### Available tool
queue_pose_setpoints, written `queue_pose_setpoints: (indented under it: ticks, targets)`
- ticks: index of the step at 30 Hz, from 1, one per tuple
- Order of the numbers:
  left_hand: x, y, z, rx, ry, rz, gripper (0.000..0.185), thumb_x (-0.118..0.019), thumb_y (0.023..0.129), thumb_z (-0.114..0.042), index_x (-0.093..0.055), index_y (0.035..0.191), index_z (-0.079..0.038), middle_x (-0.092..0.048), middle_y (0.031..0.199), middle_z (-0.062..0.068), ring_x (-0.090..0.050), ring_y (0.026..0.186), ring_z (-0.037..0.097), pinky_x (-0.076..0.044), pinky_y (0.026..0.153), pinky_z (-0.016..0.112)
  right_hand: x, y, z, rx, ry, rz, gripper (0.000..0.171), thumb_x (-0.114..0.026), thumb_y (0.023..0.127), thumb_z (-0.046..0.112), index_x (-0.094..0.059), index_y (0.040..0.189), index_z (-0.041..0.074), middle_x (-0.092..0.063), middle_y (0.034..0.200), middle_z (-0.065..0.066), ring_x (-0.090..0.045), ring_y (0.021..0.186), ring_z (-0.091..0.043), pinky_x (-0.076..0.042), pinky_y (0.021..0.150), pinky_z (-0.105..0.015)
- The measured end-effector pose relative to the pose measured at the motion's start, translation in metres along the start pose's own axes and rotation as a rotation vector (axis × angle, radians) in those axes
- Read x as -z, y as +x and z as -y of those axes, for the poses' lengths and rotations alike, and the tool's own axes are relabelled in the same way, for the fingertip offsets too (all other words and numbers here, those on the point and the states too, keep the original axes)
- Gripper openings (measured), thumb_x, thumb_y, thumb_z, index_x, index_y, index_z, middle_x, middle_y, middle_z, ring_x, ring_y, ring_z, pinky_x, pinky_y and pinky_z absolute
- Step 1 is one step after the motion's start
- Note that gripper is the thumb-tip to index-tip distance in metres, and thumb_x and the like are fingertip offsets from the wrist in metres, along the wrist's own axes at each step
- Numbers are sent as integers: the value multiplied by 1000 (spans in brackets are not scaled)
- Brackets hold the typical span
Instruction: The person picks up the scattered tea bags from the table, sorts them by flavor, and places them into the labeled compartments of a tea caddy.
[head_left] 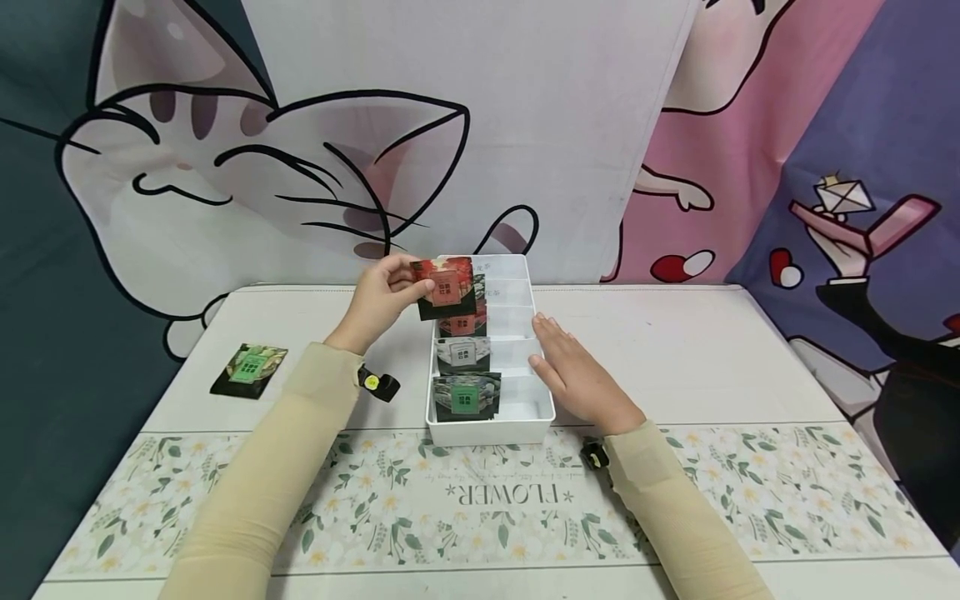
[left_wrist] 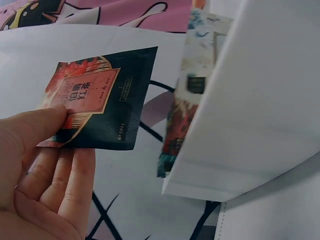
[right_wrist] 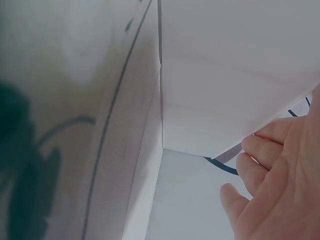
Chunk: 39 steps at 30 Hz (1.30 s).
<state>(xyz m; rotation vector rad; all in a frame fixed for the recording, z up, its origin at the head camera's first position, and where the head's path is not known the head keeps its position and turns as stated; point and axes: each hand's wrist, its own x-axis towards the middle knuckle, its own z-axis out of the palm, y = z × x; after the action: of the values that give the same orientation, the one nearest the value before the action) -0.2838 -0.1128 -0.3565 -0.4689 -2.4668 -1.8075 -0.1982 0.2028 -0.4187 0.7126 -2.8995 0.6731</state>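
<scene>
Between thumb and fingers, my left hand [head_left: 381, 298] pinches a red and black tea sachet [head_left: 447, 287] over the left side of a white divided box [head_left: 491, 432]. Its red label faces the camera in the left wrist view, where the sachet [left_wrist: 95, 100] hangs beside the box wall. Inside the box's left half stand a red sachet [head_left: 462, 326], a grey-white sachet [head_left: 463, 356] and a green-labelled sachet [head_left: 466, 398]. My right hand [head_left: 581, 375] rests along the box's right side, its fingers extended, fingertips right at the rim in the right wrist view.
A green-labelled sachet [head_left: 250, 370] lies on the table to the left. A flower-printed strip [head_left: 360, 508] runs across the table in front of the box. Behind the table hangs a cartoon-printed cloth [head_left: 585, 150].
</scene>
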Motion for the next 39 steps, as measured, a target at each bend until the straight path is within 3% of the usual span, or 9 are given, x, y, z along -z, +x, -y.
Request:
queue_pose_setpoints:
  ticks: [15,25,34,39]
  targets:
    - [-17,5,14,-40,11,34,31,-75,95,-17,-63,120,-4,-68,106,11,-67,95,17,-54,86,29,2,0,1,-4,7,3,65,-34,111,39,-15,161,3,-16,168,-12,-12,155,-27,-13,124,-48]
    - [-26,7,20,-42,26,45,31,-74,95,-15,-63,121,-3,-67,108,13,-65,100,24,-54,92,36,4,-1,2,-7,13,10,65,-33,111,39,-14,161,3,-15,168,-12,-11,155,-27,-12,125,-47]
    - [-26,6,26,-17,52,53,31,-75,94,-14,-64,122,-4,-68,109,12,-63,101,24,-52,90,38,2,0,1,2,6,5,65,-33,111,40,-15,161,2,-16,168,-14,-11,155,-28,-14,124,-49]
    - [-25,5,29,-52,109,67,27,-73,94,-8,-64,119,-5,-69,111,12,-66,102,25,-53,88,39,3,0,2,1,5,8,65,-33,111,40,-15,161,2,-15,168,-13,-11,155,-28,-13,124,-48]
